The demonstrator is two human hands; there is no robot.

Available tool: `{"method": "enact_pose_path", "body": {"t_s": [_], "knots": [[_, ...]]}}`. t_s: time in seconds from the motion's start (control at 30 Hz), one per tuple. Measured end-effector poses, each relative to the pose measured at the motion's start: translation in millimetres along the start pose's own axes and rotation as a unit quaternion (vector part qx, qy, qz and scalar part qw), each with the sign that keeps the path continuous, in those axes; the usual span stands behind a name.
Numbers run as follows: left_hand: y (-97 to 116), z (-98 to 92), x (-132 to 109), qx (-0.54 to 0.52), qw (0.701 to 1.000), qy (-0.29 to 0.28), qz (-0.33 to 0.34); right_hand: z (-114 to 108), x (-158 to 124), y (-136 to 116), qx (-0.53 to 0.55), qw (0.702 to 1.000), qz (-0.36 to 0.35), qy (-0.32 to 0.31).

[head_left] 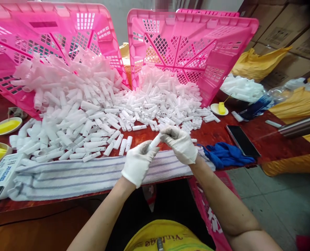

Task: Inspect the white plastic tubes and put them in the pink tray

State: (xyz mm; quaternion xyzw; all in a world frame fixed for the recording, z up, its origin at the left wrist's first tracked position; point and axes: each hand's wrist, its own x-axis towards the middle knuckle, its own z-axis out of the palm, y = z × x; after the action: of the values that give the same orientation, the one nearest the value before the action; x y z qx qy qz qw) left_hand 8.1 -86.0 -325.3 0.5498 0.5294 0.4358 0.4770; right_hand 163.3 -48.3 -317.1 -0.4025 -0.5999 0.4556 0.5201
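Note:
Both hands wear white gloves and meet over a striped towel (73,176) at the table's near edge. My left hand (137,162) and my right hand (179,143) together grip one small white plastic tube (155,141), one hand at each end. Just beyond the hands lie two big heaps of the same tubes: a left heap (66,111) of translucent pieces and a right heap (160,101) of white ones. Each heap spills from a tipped pink crate, the left crate (39,38) and the right crate (194,45).
A blue cloth (224,155) and a dark phone (242,140) lie right of my hands. Small dishes with yellow sponges sit at the left (5,126) and behind the right heap (219,108). A white device (3,172) sits at the left edge. Yellow bags and cardboard boxes stand far right.

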Motion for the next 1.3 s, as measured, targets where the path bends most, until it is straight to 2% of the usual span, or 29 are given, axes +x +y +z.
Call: {"method": "enact_pose_path", "body": {"t_s": [0.07,0.2,0.27,0.3,0.37,0.4,0.43,0.47,0.5,0.53,0.6,0.67,0.73,0.8,0.93,1.0,1.07,1.13,1.2,1.23,1.27,1.3], "knots": [[7,0.0,-1,-0.056,0.996,-0.048,-0.056,-5,-2,-2,-0.031,0.999,-0.028,-0.033],[13,12.2,0,-0.081,0.993,-0.048,-0.075,-5,-10,-6,-0.081,0.993,-0.041,-0.074],[11,23.5,-1,-0.071,0.993,-0.06,-0.073,-7,-19,-7,-0.068,0.996,-0.012,-0.057],[9,28.1,-3,-0.053,0.992,-0.092,-0.068,-11,-25,-7,-0.067,0.997,0.009,-0.04],[3,29.9,-5,0.015,0.985,-0.17,-0.038,-33,-45,-6,-0.102,0.992,0.068,0.012],[0,25.7,-6,0.063,0.98,-0.188,-0.021,-50,-58,-5,-0.14,0.984,0.102,0.043],[-4,18.0,-5,0.121,0.977,-0.176,-0.009,-70,-71,-5,-0.193,0.969,0.141,0.066],[-9,7.3,-2,0.189,0.973,-0.132,-0.002,-92,-85,-4,-0.251,0.947,0.178,0.088],[-14,-5.1,2,0.261,0.963,-0.061,0.001,-112,-98,-3,-0.318,0.92,0.214,0.085],[-19,-17.9,8,0.341,0.94,0.015,-0.001,-129,-108,-3,-0.382,0.886,0.255,0.057],[-28,-38.8,24,0.482,0.87,0.101,0.003,-147,-116,-1,-0.483,0.826,0.289,0.025],[-34,-47.6,39,0.556,0.824,0.108,-0.017,-141,-103,3,-0.536,0.808,0.242,0.027],[-36,-45.0,50,0.585,0.806,0.079,-0.054,-124,-77,7,-0.557,0.815,0.158,0.008],[-34,-37.5,55,0.593,0.8,0.055,-0.072,-109,-48,11,-0.588,0.797,0.135,-0.038],[-33,-27.3,55,0.6,0.8,0.023,0.019,-112,-9,13,-0.681,0.711,0.172,-0.023],[-35,-25.5,56,0.598,0.8,0.01,0.056,-119,-2,18,-0.686,0.699,0.187,-0.069],[-36,-24.5,58,0.561,0.825,0.009,0.065,-122,-1,24,-0.664,0.71,0.199,-0.123],[-35,-24.3,58,0.458,0.887,0.026,0.058,-121,-4,29,-0.631,0.743,0.192,-0.114],[-29,-24.7,55,0.265,0.964,0.028,0.018,-115,-10,30,-0.562,0.811,0.156,-0.045],[-25,-24.8,52,0.142,0.99,0.018,-0.015,-111,-13,28,-0.502,0.855,0.127,-0.002],[-21,-24.6,48,0.015,0.999,0.001,-0.05,-104,-16,24,-0.422,0.901,0.096,0.038],[-17,-23.8,43,-0.102,0.991,-0.018,-0.084,-95,-19,20,-0.325,0.941,0.069,0.065]]}}
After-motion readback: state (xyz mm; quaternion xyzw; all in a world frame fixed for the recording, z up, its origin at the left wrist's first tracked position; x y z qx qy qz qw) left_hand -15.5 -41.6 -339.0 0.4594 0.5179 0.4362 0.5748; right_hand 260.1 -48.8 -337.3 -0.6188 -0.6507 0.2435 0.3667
